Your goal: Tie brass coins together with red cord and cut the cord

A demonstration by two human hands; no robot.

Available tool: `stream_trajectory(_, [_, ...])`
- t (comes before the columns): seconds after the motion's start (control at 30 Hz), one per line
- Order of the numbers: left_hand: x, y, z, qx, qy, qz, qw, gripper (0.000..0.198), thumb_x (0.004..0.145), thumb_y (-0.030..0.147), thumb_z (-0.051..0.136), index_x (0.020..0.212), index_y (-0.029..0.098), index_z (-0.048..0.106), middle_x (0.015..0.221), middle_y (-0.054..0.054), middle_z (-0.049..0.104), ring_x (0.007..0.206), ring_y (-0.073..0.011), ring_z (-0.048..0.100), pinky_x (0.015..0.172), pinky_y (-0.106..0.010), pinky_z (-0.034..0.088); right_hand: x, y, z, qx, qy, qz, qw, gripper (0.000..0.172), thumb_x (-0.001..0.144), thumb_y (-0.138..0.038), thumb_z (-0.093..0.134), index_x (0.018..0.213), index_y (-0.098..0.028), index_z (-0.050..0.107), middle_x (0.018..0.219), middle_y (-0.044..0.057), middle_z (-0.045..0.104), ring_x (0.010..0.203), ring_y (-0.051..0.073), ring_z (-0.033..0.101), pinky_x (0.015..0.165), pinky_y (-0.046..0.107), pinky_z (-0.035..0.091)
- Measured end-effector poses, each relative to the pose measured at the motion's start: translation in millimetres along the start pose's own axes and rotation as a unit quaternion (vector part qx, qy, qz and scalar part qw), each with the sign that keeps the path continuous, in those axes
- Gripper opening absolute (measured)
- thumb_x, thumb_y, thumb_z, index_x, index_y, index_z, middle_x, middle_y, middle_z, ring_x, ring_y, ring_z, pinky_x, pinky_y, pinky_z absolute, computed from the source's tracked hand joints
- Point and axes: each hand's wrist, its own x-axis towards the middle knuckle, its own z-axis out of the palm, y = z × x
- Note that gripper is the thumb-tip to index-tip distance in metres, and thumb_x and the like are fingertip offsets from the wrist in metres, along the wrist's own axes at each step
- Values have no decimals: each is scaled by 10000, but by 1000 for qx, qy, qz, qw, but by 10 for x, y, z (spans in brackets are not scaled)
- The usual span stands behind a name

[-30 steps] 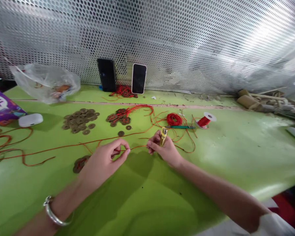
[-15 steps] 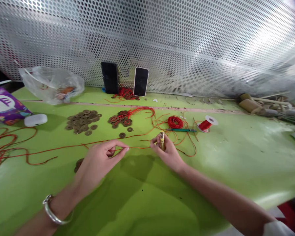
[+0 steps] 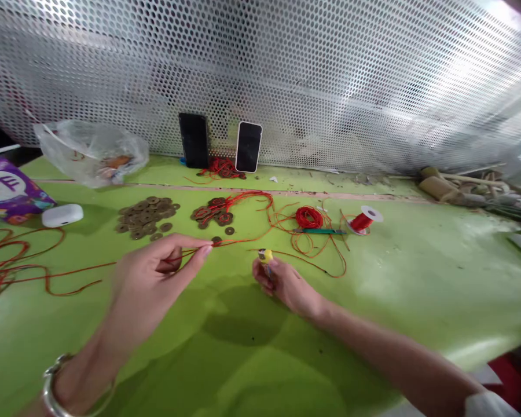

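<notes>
My left hand (image 3: 156,284) pinches a thin red cord (image 3: 186,252) between thumb and forefinger, above the green table. My right hand (image 3: 286,284) is wrapped round a yellow lighter (image 3: 265,256), its metal top tilted toward the left hand. No flame shows. Just beyond the left fingertips lies a single holed coin (image 3: 216,240). Farther back are a pile of bronze coins (image 3: 145,215) and a smaller group of coins threaded with red cord (image 3: 212,211). Loose red cord runs across the table to the left.
A red cord coil (image 3: 309,217), a green tool (image 3: 321,231) and a red thread spool (image 3: 362,221) lie to the right. Two phones (image 3: 249,146) lean against the perforated metal screen. At left are a plastic bag (image 3: 91,150), a purple package (image 3: 13,191) and a white case (image 3: 62,215).
My left hand has moved left and slightly up with the cord. The right hand has shifted left, and the lighter has tipped from upright toward the left. The hands no longer share a stretched cord.
</notes>
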Motion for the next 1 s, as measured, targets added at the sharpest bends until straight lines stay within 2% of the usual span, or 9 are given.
stream_trajectory(0.1, [-3,-14,-12,-24,27,8,999,138,750,367,690,817,248,709,472,73,430,394,-68,365,355,-171,234,10,11,26,46,0,12,999,561,697,-753,538,731,-196,482,657,-28,371,555,95,267,514,248,211])
stream_trajectory(0.23, [-19,6,15,-47,34,-2,998,135,755,366,689,810,244,708,473,76,391,384,-63,346,339,-166,226,3,-18,97,43,22,5,999,594,670,-797,521,677,-212,416,639,-34,306,560,114,228,520,265,169])
stream_trajectory(0.43, [-62,59,102,-72,60,18,995,102,765,324,680,775,225,702,472,76,379,401,-53,290,345,-159,181,-11,16,239,46,91,-13,995,550,716,-744,504,647,-211,389,639,-33,285,580,124,212,549,281,174])
stream_trajectory(0.63, [-93,41,140,-67,45,8,997,116,773,337,675,802,228,705,493,72,382,424,-52,303,362,-148,191,-20,51,360,36,148,-18,988,538,662,-731,538,653,-214,388,652,-20,321,607,129,275,567,280,209])
stream_trajectory(0.8, [-88,55,142,-78,59,17,995,87,768,316,683,787,234,706,487,74,373,419,-50,311,361,-143,205,-11,55,356,32,140,-37,989,525,690,-717,514,647,-218,357,636,-32,287,591,124,244,562,280,208])
stream_trajectory(1.0, [-95,52,153,-81,75,31,993,66,778,309,679,778,247,703,480,75,369,416,-51,309,360,-145,204,-16,64,353,37,145,-23,988,481,701,-669,537,673,-216,378,665,-22,322,616,127,278,570,274,227])
